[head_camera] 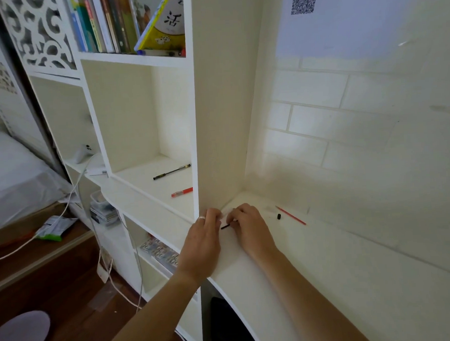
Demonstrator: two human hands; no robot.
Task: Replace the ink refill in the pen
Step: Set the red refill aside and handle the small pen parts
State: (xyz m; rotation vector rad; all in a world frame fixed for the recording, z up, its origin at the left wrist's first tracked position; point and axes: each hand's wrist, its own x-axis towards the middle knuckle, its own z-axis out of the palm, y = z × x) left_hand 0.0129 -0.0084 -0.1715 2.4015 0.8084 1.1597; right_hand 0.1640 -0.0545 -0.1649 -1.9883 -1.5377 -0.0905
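Note:
Both hands meet over the far left corner of the white desk. My left hand, a ring on one finger, pinches the end of a clear pen barrel. My right hand holds a thin black refill whose tip pokes out toward the left hand. How the refill sits in the barrel is hidden by the fingers. A red refill and a small black cap lie on the desk just right of my right hand.
A bookshelf stands to the left of the desk. Its open cubby holds a black pen and a red pen. Books fill the shelf above. White cables hang down beside the shelf. A tiled wall backs the desk.

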